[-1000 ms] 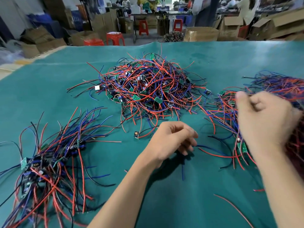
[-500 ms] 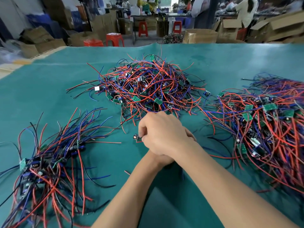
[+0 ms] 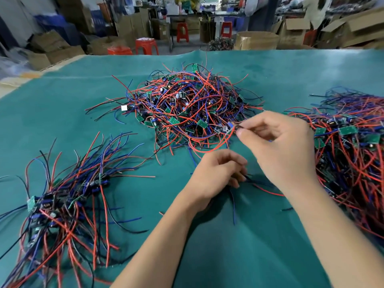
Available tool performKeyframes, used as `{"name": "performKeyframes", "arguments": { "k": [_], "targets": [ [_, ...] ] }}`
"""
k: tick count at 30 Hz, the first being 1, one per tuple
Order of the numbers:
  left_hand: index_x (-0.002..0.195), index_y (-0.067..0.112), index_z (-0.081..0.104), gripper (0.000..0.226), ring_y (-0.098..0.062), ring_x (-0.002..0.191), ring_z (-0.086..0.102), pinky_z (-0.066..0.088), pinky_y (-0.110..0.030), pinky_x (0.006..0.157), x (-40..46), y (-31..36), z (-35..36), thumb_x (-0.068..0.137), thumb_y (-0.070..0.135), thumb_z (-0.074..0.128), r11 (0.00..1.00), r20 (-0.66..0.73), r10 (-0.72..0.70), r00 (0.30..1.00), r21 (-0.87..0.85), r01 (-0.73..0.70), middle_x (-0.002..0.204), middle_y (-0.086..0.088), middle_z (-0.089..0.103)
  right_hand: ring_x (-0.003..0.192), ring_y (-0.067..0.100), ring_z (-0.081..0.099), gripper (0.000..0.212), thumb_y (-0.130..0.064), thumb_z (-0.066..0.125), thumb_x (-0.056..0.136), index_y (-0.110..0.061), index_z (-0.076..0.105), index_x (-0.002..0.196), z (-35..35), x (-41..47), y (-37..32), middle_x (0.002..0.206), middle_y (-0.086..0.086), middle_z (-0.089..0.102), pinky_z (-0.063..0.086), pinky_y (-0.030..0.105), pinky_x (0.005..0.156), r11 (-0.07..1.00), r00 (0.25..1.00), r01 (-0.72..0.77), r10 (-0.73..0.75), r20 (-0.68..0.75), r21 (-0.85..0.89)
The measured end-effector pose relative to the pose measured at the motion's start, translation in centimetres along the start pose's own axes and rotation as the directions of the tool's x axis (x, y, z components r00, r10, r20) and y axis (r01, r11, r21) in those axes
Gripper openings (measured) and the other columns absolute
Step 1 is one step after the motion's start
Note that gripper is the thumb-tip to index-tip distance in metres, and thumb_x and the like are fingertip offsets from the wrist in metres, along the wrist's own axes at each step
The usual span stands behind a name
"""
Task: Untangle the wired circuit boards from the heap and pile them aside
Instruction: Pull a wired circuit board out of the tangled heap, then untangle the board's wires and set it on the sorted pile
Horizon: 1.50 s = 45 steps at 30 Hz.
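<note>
Right hand (image 3: 278, 146) pinches wired green circuit board (image 3: 227, 127) at frame-centre tangled red-blue wire heap (image 3: 187, 109) edge, likely extracting it. Left hand (image 3: 216, 175) curled round dark wires, steadying. Sorted pile (image 3: 62, 196) lower left.

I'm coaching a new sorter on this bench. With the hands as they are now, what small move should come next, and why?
Probably a gentle pull toward the body with the right hand. It pinches wires at the near edge of the middle heap, beside a small board whose red wire still loops into the tangle. The left hand holds dark wires against the green mat.
</note>
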<state>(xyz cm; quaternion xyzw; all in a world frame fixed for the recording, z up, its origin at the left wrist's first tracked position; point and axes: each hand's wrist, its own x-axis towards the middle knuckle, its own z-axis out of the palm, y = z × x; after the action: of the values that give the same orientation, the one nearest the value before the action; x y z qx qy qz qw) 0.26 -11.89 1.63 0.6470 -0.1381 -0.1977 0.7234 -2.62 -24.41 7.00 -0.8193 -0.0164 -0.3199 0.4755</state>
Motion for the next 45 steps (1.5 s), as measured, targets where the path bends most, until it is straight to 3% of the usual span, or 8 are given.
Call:
{"name": "performKeyframes", "arguments": {
  "k": [7, 11, 17, 22, 27, 33, 40, 45],
  "targets": [
    [0.084, 0.009, 0.071, 0.033, -0.020, 0.068, 0.063, 0.048, -0.030, 0.058, -0.4, 1.5, -0.4, 0.081, 0.018, 0.039, 0.896, 0.020, -0.025, 1.000, -0.442, 0.031, 0.085, -0.011, 0.068, 0.050, 0.007, 0.066, 0.018, -0.013, 0.081, 0.078, -0.028, 0.076, 0.071, -0.6, -1.6, 1.4, 0.063, -0.013, 0.072, 0.060, 0.037, 0.061, 0.983, 0.976, -0.127, 0.148, 0.159, -0.134],
    [0.084, 0.012, 0.075, 0.037, -0.016, 0.068, 0.063, 0.050, -0.026, 0.059, -0.2, 1.4, -1.1, 0.098, 0.023, 0.042, 0.926, -0.024, -0.073, 0.997, -0.374, 0.059, 0.083, -0.007, 0.069, 0.041, 0.007, 0.062, 0.020, -0.008, 0.082, 0.076, -0.024, 0.075, 0.065, -0.3, -1.7, 1.6, 0.057, -0.008, 0.070, 0.048, 0.021, 0.047, 0.980, 0.962, -0.190, 0.199, 0.188, -0.062],
    [0.117, 0.003, 0.064, 0.029, -0.014, 0.072, 0.066, 0.056, -0.027, 0.071, -0.3, 1.5, -1.4, 0.103, 0.012, 0.040, 0.951, -0.047, 0.015, 0.999, -0.308, -0.029, 0.072, 0.002, 0.069, 0.039, 0.018, 0.058, 0.019, -0.011, 0.085, 0.079, -0.017, 0.073, 0.066, 0.3, -1.9, 2.3, 0.055, 0.005, 0.067, 0.044, 0.026, 0.049, 0.965, 0.927, -0.255, 0.224, 0.302, 0.067],
    [0.126, 0.003, 0.057, 0.029, -0.017, 0.066, 0.065, 0.056, -0.027, 0.066, -0.7, 1.4, -1.1, 0.106, 0.008, 0.036, 0.959, -0.051, 0.041, 0.998, -0.278, -0.054, 0.077, -0.004, 0.071, 0.037, 0.016, 0.056, 0.022, -0.017, 0.083, 0.082, -0.018, 0.072, 0.063, 0.3, -2.0, 2.4, 0.054, 0.003, 0.067, 0.042, 0.022, 0.046, 0.967, 0.919, -0.241, 0.202, 0.338, 0.079],
    [0.128, 0.017, 0.060, 0.030, -0.024, 0.075, 0.071, 0.060, -0.034, 0.077, -0.8, 1.1, -0.9, 0.107, 0.011, 0.040, 0.982, -0.029, 0.060, 0.998, -0.180, -0.064, 0.086, -0.012, 0.072, 0.051, 0.009, 0.058, 0.017, -0.035, 0.079, 0.073, -0.022, 0.070, 0.070, 0.2, -1.6, 3.0, 0.062, -0.003, 0.068, 0.050, 0.029, 0.057, 0.958, 0.950, -0.279, 0.266, 0.166, 0.059],
    [0.131, 0.018, 0.056, 0.030, -0.020, 0.065, 0.071, 0.060, -0.031, 0.066, -0.8, 1.1, -0.4, 0.105, 0.010, 0.045, 0.991, -0.046, 0.114, 0.992, -0.063, -0.117, 0.082, -0.008, 0.072, 0.055, 0.006, 0.043, 0.010, -0.041, 0.076, 0.086, -0.034, 0.080, 0.081, 0.3, -1.7, 3.6, 0.068, -0.016, 0.064, 0.033, 0.015, 0.054, 0.958, 0.895, -0.282, 0.243, 0.373, 0.051],
    [0.109, 0.006, 0.056, 0.012, -0.028, 0.081, 0.073, 0.058, -0.027, 0.068, -0.7, 1.2, -0.8, 0.102, 0.002, 0.048, 0.983, -0.092, 0.115, 0.989, -0.133, -0.126, 0.090, -0.017, 0.071, 0.066, 0.004, 0.064, 0.017, -0.019, 0.079, 0.088, -0.032, 0.082, 0.077, 0.3, -1.5, 3.2, 0.078, -0.006, 0.077, 0.044, 0.017, 0.050, 0.865, 0.902, -0.413, 0.345, 0.261, 0.284],
    [0.080, 0.007, 0.070, 0.036, -0.034, 0.094, 0.072, 0.059, -0.034, 0.075, -0.7, 1.3, -0.9, 0.091, -0.014, 0.044, 0.951, -0.007, 0.087, 0.996, -0.296, -0.085, 0.093, -0.020, 0.069, 0.058, 0.014, 0.061, 0.019, -0.012, 0.080, 0.086, -0.025, 0.083, 0.072, -0.3, -0.8, 3.0, 0.077, -0.001, 0.076, 0.042, 0.024, 0.043, 0.769, 0.881, -0.457, 0.460, 0.110, 0.447]
  ]
}}
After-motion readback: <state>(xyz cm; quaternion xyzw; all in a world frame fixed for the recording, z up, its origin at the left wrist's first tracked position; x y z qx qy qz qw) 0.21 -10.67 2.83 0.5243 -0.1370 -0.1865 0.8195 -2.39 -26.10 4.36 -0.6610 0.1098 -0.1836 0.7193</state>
